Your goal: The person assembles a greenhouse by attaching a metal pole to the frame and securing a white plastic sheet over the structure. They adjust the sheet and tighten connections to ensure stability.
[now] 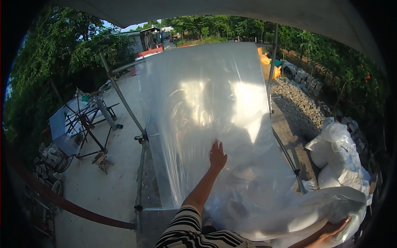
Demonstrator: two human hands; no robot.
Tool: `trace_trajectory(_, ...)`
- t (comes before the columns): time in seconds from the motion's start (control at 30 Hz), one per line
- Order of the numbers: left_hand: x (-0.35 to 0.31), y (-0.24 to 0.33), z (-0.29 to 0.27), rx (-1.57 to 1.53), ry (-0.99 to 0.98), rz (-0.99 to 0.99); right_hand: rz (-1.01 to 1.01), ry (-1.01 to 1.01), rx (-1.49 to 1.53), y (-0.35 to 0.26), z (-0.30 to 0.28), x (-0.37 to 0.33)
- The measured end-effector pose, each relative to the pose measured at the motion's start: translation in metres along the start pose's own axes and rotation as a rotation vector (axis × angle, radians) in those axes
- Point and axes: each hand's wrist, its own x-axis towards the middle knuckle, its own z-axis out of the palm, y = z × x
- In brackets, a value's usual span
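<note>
A wide clear plastic sheet [198,136] hangs over a metal pipe frame [124,95] and spreads down toward me. My left hand [218,156] lies flat on the middle of the sheet with its fingers stretched out. At the lower right, the sheet gathers into a thick, loose bundle. My right hand [333,228] grips the edge of that bundle, with its fingers partly hidden by the plastic. Bright sun glare covers the upper part of the sheet.
White plastic sacks [341,157] stand on the right near a heap of broken stones [297,97]. Orange bags [271,70] lie beyond the frame. On the left are a rack of dark metal [84,122] and a curved reddish bar [70,202]. Trees border both sides.
</note>
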Motion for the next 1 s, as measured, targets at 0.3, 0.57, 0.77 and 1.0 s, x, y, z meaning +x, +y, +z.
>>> trace_trajectory(0.3,0.109,-0.050,-0.140,-0.432,0.592,0.080,1.010,-0.432,1.225,-0.107,0.067,-0.049)
trace_trajectory(0.57,0.114,-0.115,-0.284,-1.524,1.306,0.013,1.445,-0.725,1.858,-0.234,0.081,-0.062)
trace_trajectory(0.77,0.115,-0.219,-0.306,-0.720,1.256,-0.341,1.586,-0.692,1.804,-0.260,0.090,-0.074)
trace_trajectory(1.0,0.126,-0.056,-0.271,0.195,0.962,0.051,1.593,-0.677,1.732,-0.290,0.113,-0.065)
